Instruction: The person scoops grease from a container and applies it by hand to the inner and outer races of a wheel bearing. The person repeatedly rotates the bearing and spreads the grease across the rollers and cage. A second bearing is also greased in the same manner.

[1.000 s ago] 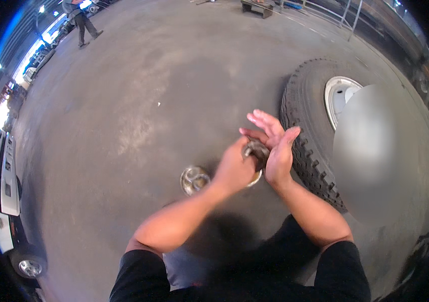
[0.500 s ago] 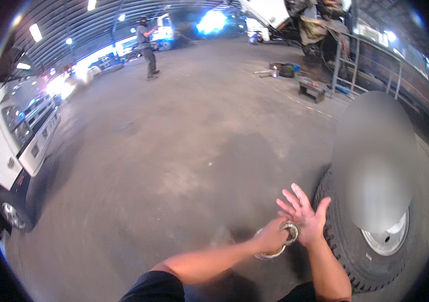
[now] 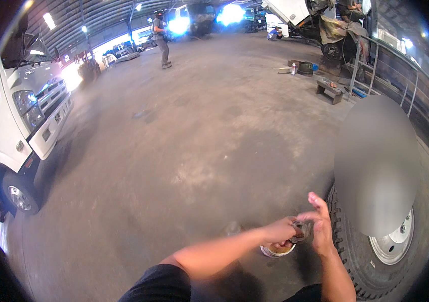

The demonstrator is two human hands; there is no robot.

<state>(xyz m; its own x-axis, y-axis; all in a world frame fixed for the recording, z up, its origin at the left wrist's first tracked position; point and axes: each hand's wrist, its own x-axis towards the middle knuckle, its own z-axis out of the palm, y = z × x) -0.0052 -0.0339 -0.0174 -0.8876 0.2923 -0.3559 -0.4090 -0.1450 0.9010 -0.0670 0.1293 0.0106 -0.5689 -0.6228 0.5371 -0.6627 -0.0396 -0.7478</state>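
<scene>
My left hand (image 3: 280, 232) reaches across from the left, its fingers closed around a greasy, ring-shaped wheel bearing (image 3: 301, 231). Right beside it is my right hand (image 3: 321, 227), palm turned toward the bearing and fingers stretched up and apart from one another. The palm is very near the bearing; whether they touch I cannot tell. Beneath the left hand stands a small round tub (image 3: 278, 252) with a pale rim and yellowish-brown contents, partly covered by that hand.
A big truck tyre (image 3: 348, 251) with a white rim (image 3: 394, 246) lies close on the right, partly behind a blurred patch. A white truck (image 3: 16, 121) is parked at left. Farther off are a standing person (image 3: 161, 40), a small step stool (image 3: 329, 91) and a metal railing (image 3: 373, 68).
The right hand has turned and its fingers have tipped inward over the bearing. The left hand still holds the bearing, now tilted differently. The whole view has shifted slightly.
</scene>
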